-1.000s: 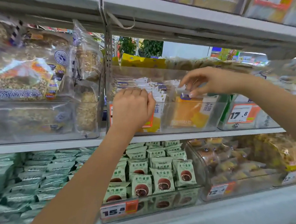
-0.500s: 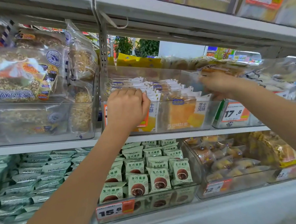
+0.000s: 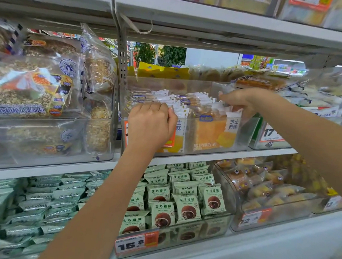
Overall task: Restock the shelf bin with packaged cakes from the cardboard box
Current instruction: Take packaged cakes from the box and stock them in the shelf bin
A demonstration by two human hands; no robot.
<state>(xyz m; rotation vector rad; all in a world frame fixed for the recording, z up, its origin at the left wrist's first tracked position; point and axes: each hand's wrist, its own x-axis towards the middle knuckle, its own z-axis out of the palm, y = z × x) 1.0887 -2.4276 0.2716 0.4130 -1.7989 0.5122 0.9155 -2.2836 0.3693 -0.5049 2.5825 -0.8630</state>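
Both the left hand (image 3: 151, 126) and right hand (image 3: 244, 101) curl their fingers over glossy orange-and-white packaged cakes (image 3: 211, 130) inside the clear rectangular plastic shelf bin (image 3: 244, 132).

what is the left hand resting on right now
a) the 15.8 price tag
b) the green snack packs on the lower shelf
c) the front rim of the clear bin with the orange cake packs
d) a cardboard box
c: the left hand has its fingers curled over the front rim of the clear bin, right by the upright cake packs, well above the lower shelf.
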